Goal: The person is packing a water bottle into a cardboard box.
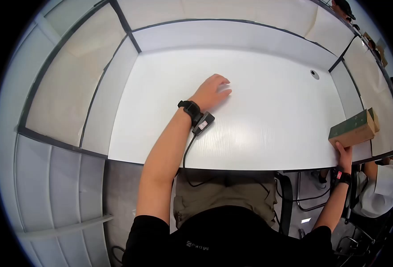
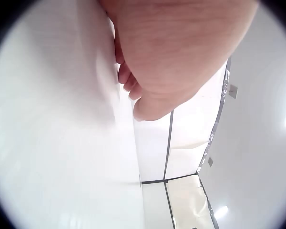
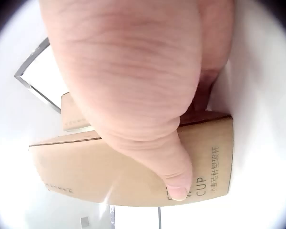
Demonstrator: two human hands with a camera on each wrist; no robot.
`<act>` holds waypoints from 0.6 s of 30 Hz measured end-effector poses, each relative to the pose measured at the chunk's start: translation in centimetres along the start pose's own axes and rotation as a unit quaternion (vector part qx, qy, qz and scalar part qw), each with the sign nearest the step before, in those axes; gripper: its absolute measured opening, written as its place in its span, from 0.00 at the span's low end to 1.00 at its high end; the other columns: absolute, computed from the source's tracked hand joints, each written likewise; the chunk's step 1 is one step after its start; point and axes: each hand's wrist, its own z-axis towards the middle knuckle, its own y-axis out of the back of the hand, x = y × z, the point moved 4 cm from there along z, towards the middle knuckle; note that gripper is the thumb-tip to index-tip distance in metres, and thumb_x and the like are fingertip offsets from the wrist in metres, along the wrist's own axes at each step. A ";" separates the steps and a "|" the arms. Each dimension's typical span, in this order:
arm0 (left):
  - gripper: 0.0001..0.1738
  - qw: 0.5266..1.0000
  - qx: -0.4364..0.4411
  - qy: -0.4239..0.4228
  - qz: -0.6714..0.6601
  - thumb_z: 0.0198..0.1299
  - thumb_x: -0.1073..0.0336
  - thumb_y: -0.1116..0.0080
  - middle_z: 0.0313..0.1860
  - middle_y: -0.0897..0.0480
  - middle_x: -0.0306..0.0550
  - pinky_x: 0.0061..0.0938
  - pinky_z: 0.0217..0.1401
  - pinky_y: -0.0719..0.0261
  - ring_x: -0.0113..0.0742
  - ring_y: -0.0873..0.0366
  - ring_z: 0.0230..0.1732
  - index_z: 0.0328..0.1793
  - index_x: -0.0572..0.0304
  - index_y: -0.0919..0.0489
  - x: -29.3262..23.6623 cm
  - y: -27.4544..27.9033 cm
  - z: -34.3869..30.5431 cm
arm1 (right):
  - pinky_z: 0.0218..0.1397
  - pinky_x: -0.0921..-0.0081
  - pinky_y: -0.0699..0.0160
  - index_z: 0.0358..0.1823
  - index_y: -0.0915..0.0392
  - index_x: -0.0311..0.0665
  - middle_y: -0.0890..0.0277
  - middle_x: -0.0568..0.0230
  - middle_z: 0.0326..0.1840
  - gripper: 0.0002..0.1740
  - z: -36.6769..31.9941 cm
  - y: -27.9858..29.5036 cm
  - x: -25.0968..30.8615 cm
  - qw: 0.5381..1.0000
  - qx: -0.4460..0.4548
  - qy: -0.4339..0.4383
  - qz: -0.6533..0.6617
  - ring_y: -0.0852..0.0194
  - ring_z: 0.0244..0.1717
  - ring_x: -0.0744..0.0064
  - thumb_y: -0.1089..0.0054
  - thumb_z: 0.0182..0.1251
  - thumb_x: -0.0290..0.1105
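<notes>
At the right edge of the white table (image 1: 250, 133), the right hand (image 1: 345, 156) grips a cardboard box (image 1: 352, 130) with a green top. In the right wrist view the thumb of the right hand (image 3: 133, 95) presses on the printed face of the box (image 3: 86, 171), beside the word CUP; its other fingers are mostly hidden. A second cardboard piece (image 3: 74, 112) shows behind it. The left hand (image 1: 209, 92) rests over the table's middle with loosely bent fingers and holds nothing. In the left wrist view, the left hand (image 2: 167, 52) lies close along the white surface.
White and cream partition panels (image 1: 241, 38) with dark edging stand around the table's back and sides. A round cable hole (image 1: 314, 74) is at the back right. A cable (image 1: 184, 162) hangs from the left wrist over the front edge. A seated person (image 1: 381, 189) is at the far right.
</notes>
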 end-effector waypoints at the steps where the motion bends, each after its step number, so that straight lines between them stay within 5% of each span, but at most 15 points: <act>1: 0.22 1.000 -0.003 0.002 -0.002 0.68 0.56 0.39 0.63 0.25 0.49 0.38 0.73 0.30 0.45 0.27 0.68 0.62 0.60 0.22 -0.1 0.3 0.0 | 0.72 0.71 0.33 0.71 0.34 0.27 0.26 0.55 0.67 0.35 0.0 -0.2 0.2 1.000 0.000 -0.004 0.002 0.29 0.67 0.65 0.29 0.65 0.27; 6: 0.20 1.000 -0.005 -0.004 -0.009 0.69 0.56 0.39 0.63 0.25 0.46 0.35 0.72 0.30 0.42 0.28 0.68 0.61 0.59 0.22 0.5 -0.3 0.2 | 0.72 0.70 0.33 0.71 0.33 0.29 0.27 0.56 0.69 0.30 -2.5 -1.2 2.8 0.997 -0.007 0.080 0.008 0.28 0.67 0.65 0.35 0.69 0.23; 10: 0.20 1.000 -0.012 -0.025 -0.001 0.69 0.56 0.39 0.63 0.25 0.46 0.36 0.72 0.30 0.43 0.28 0.68 0.61 0.58 0.21 1.2 -0.7 0.1 | 0.72 0.69 0.32 0.69 0.32 0.29 0.27 0.56 0.68 0.25 -6.4 2.3 0.6 0.979 -0.130 0.140 -0.066 0.28 0.66 0.65 0.39 0.73 0.25; 13: 0.20 1.000 -0.013 -0.020 0.001 0.69 0.56 0.40 0.63 0.25 0.47 0.37 0.73 0.31 0.44 0.28 0.68 0.61 0.58 0.21 0.5 -0.3 -0.1 | 0.70 0.68 0.28 0.63 0.27 0.28 0.23 0.52 0.62 0.19 -9.8 9.8 -4.5 0.921 -0.322 0.131 -0.176 0.24 0.62 0.62 0.41 0.76 0.29; 15: 0.21 0.999 -0.010 -0.023 0.021 0.69 0.54 0.41 0.63 0.25 0.48 0.38 0.73 0.31 0.47 0.30 0.69 0.61 0.58 0.22 0.1 -0.3 0.0 | 0.67 0.67 0.26 0.62 0.26 0.26 0.22 0.50 0.60 0.20 -12.1 10.8 -2.7 0.881 -0.391 0.130 -0.235 0.22 0.59 0.60 0.40 0.76 0.32; 18: 0.22 0.998 -0.017 -0.022 0.054 0.69 0.53 0.41 0.64 0.26 0.49 0.38 0.74 0.31 0.47 0.30 0.70 0.61 0.58 0.22 0.1 -0.4 0.0 | 0.67 0.66 0.25 0.65 0.28 0.25 0.24 0.46 0.62 0.24 -12.6 12.2 -1.4 0.849 -0.403 0.113 -0.323 0.23 0.62 0.57 0.41 0.77 0.35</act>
